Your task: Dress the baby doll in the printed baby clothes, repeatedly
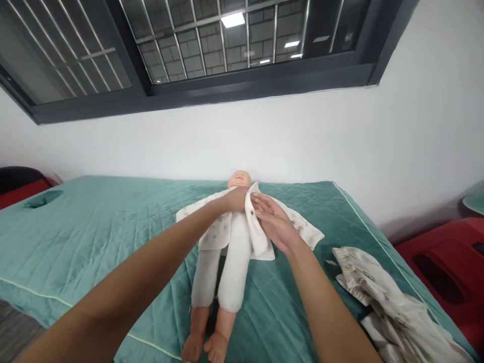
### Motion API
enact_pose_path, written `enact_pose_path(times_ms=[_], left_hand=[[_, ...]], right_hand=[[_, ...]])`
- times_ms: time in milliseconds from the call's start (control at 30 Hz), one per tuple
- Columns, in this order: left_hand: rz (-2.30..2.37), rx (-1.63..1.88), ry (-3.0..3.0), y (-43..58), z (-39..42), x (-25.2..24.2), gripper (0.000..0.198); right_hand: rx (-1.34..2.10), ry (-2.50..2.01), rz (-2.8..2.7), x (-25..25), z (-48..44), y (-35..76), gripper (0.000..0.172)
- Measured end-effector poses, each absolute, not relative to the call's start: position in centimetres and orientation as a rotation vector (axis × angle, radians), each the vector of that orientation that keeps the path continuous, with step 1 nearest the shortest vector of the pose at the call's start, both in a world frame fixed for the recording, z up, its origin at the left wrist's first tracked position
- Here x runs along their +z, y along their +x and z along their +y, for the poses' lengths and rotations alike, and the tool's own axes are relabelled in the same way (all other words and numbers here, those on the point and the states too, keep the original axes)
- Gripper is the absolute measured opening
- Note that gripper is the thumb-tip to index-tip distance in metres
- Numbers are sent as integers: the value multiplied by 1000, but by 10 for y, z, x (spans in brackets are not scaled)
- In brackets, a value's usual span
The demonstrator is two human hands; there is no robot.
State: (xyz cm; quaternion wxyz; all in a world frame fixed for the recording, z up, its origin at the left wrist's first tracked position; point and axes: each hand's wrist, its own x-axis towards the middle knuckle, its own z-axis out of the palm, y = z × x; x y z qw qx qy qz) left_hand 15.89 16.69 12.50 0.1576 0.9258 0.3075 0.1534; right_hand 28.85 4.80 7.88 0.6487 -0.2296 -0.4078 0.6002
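A baby doll (234,285) lies on its back, head by the wall and feet toward me. It wears a white printed baby shirt (217,233), with its front open and its sleeves spread to both sides. My left hand (238,198) is over the doll's chest, its fingers hidden behind a raised front flap of the shirt. From the other side my right hand (275,221) has its fingers bent against that flap and holds it up. The doll's legs are white, with bare skin-coloured feet.
A green quilted cover (143,222) lies over the bed. Crumpled printed cloth (389,297) rests at the right edge, near a red plastic chair (449,267). Another red object (26,192) stands at far left. Behind the bed are a white wall (212,138) and a barred window.
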Motion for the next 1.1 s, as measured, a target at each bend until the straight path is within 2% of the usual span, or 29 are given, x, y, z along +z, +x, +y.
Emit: enact_pose_path(times_ms=[100,300,367,467,533,767,867,1000,1100], left_hand=[[794,524,2300,133,175,140,35],[892,517,2123,130,174,140,55],[972,542,2144,140,174,134,49],[1098,732,2212,153,175,125,27],[1162,846,2259,157,178,121,20],[1349,1015,2170,151,196,118,15],[1474,1052,2025,148,203,114,12],[1487,1028,1994,142,203,108,12],[1451,1094,1984,130,192,104,16]], right_hand=[[1337,-599,-1128,72,49,282,41],[1091,-821,-1513,65,55,274,37],[912,-1003,-1554,68,52,272,35],[585,-1338,-1683,77,42,273,31],[465,-1485,-1819,83,36,274,32],[311,-1476,-1831,97,28,261,27],[429,-1305,-1860,101,23,251,27],[768,-1202,-1821,99,26,262,37],[722,-1366,-1605,91,37,295,43]])
